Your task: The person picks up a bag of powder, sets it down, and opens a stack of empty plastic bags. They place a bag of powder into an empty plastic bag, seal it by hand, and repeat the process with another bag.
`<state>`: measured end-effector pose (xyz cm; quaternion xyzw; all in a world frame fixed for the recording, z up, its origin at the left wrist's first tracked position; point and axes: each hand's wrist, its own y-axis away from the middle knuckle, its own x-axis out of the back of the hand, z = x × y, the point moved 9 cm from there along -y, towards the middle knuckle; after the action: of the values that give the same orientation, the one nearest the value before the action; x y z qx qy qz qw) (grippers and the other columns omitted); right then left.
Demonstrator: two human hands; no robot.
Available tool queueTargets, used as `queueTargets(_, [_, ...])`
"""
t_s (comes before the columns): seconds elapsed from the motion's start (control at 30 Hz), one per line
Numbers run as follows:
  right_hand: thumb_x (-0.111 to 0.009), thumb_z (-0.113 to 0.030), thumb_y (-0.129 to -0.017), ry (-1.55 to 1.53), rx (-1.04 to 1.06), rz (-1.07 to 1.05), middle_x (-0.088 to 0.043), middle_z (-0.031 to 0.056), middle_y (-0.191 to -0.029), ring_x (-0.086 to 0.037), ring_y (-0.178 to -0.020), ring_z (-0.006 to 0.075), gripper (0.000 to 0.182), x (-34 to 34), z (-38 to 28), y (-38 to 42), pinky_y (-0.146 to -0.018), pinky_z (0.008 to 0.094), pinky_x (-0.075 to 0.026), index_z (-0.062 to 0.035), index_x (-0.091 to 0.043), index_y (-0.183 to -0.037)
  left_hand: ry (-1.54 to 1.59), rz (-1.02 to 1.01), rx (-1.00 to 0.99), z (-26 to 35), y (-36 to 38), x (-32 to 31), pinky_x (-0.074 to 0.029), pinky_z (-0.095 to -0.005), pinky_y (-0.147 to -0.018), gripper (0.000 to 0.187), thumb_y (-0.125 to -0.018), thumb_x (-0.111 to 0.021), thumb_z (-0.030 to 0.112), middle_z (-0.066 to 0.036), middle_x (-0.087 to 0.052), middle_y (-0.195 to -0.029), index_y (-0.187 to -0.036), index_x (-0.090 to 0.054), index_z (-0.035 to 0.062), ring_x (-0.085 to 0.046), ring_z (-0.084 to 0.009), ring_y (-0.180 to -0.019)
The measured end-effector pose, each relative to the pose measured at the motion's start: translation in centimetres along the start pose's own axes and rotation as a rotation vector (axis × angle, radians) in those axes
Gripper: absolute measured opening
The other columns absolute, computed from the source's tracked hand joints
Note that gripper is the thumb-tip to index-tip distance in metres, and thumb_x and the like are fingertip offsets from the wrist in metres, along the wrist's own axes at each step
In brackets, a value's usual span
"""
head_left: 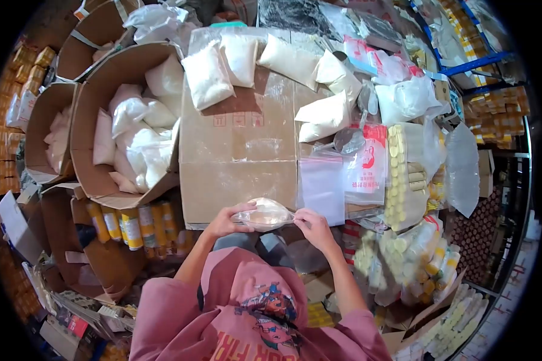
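Observation:
Between my two hands is a clear plastic bag (265,215) holding pale powder, over the near edge of the cardboard. My left hand (226,221) grips the bag's left end. The fingers of my right hand (311,226) pinch its right corner. Just beyond my right hand lies a stack of flat, empty clear bags (321,189). Filled powder bags (208,77) rest along the far side of the flattened cardboard (238,189). A metal scoop (348,141) lies to the right, by a bag with red print (367,159).
At the left stands a large cardboard box (90,150) with many filled bags inside. Yellow-and-white tape rolls (131,230) sit below it. On the right are a pack of cream-coloured rolls (398,174) and a bubble-wrap sheet (462,171). A blue shelf frame (476,63) stands behind.

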<state>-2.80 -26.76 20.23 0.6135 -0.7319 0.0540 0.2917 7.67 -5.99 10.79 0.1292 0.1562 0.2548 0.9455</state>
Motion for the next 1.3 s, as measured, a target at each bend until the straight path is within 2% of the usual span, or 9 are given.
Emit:
queueTargets(0.2, [-0.078, -0.009, -0.080, -0.566, -0.384, -0.162, -0.056, 0.0068, -0.137, -0.058, -0.108, 0.0177, 0.045, -3.4, 6.2, 0.4, -0.092, 0.0333, -0.048, -0.0072, -0.062, -0.121, -0.184, 0.018, -0.187, 0.3, -1.4, -1.0, -0.032, -0.0450, -0.115, 0.053, -0.063, -0.085, 0.007, -0.007, -0.068, -0.121, -0.114, -0.071, 0.0075, -0.050, -0.0318, -0.130])
queueTargets(0.3, [-0.088, -0.011, -0.065, -0.183, -0.211, -0.312, -0.051, 0.0049, -0.144, -0.047, -0.130, 0.0228, 0.077, -4.7, 5.8, -2.4, -0.106, 0.0348, -0.041, -0.0130, -0.057, -0.136, -0.217, 0.092, -0.213, -0.8, -1.8, -0.4, -0.037, -0.0443, -0.112, 0.050, -0.060, -0.082, 0.008, -0.004, -0.070, -0.116, -0.109, -0.072, 0.0095, -0.052, -0.0321, -0.127])
queueTargets(0.4, [-0.089, -0.011, -0.063, -0.080, -0.016, -0.354, -0.052, 0.0085, -0.142, -0.041, -0.136, 0.0261, 0.068, -6.3, 5.9, -4.7, -0.109, 0.0372, -0.039, -0.0116, -0.065, -0.127, -0.274, 0.068, -0.230, -0.7, -2.2, 0.0, -0.039, -0.0443, -0.109, 0.052, -0.058, -0.083, 0.009, -0.003, -0.069, -0.118, -0.109, -0.072, 0.0106, -0.051, -0.0324, -0.127])
queueTargets(0.43, [-0.087, -0.010, -0.065, -0.223, -0.152, -0.288, -0.065, 0.0099, -0.125, -0.050, -0.129, 0.0262, 0.048, -6.4, 6.0, -5.3, -0.107, 0.0407, -0.042, 0.0000, -0.071, -0.110, -0.282, 0.074, -0.228, -1.3, -2.3, 0.2, -0.041, -0.0447, -0.107, 0.055, -0.056, -0.085, 0.011, -0.003, -0.067, -0.121, -0.110, -0.071, 0.0116, -0.052, -0.0330, -0.128])
queueTargets(0.53, [-0.086, -0.007, -0.066, -0.296, -0.002, -0.292, -0.071, 0.0139, -0.109, -0.061, -0.116, 0.0297, 0.042, -7.3, 5.9, -6.7, -0.106, 0.0443, -0.043, 0.0051, -0.071, -0.103, -0.265, 0.140, -0.309, -0.2, -3.7, 0.7, -0.041, -0.0462, -0.107, 0.047, -0.061, -0.089, 0.015, -0.009, -0.067, -0.121, -0.104, -0.073, 0.0074, -0.054, -0.0344, -0.126])
queueTargets(0.67, [-0.090, -0.009, -0.058, -0.516, 0.281, -0.206, -0.073, 0.0143, -0.091, -0.071, -0.089, 0.0263, 0.034, -6.9, 6.5, -7.8, -0.088, 0.0399, -0.050, 0.0035, -0.071, -0.082, -0.145, 0.113, -0.424, -2.2, -4.9, 0.4, -0.040, -0.0486, -0.108, 0.045, -0.058, -0.092, 0.012, -0.011, -0.073, -0.102, -0.099, -0.075, 0.0036, -0.060, -0.0352, -0.119])
queueTargets(0.7, [-0.091, -0.012, -0.054, -0.565, 0.286, -0.188, -0.073, 0.0123, -0.085, -0.071, -0.080, 0.0241, 0.034, -6.9, 7.1, -8.0, -0.079, 0.0372, -0.050, 0.0012, -0.071, -0.077, -0.113, 0.182, -0.379, -2.3, -5.4, 0.4, -0.040, -0.0490, -0.106, 0.031, -0.063, -0.089, 0.013, -0.010, -0.074, -0.087, -0.089, -0.076, 0.0023, -0.064, -0.0349, -0.110])
queueTargets(0.97, [-0.089, -0.020, -0.063, -0.845, 0.232, -0.049, -0.073, 0.0134, -0.076, -0.069, -0.070, 0.0224, 0.035, -7.5, 11.7, -6.6, -0.077, 0.0362, -0.052, 0.0042, -0.071, -0.080, 0.047, 0.124, -0.535, -3.6, -6.1, 0.3, -0.046, -0.0491, -0.098, 0.018, -0.064, -0.083, 0.009, -0.013, -0.073, -0.077, -0.078, -0.075, 0.0002, -0.070, -0.0343, -0.096])
queueTargets(1.3, [-0.084, -0.011, -0.075, -0.871, -0.189, 0.060, -0.071, 0.0103, -0.080, -0.066, -0.077, 0.0187, 0.027, -9.0, 15.8, -4.8, -0.077, 0.0306, -0.052, 0.0073, -0.070, -0.089, 0.095, 0.291, -0.224, -5.9, -5.7, 0.5, -0.046, -0.0523, -0.097, 0.015, -0.078, -0.068, 0.004, -0.020, -0.070, -0.075, -0.071, -0.069, -0.0085, -0.069, -0.0384, -0.098])
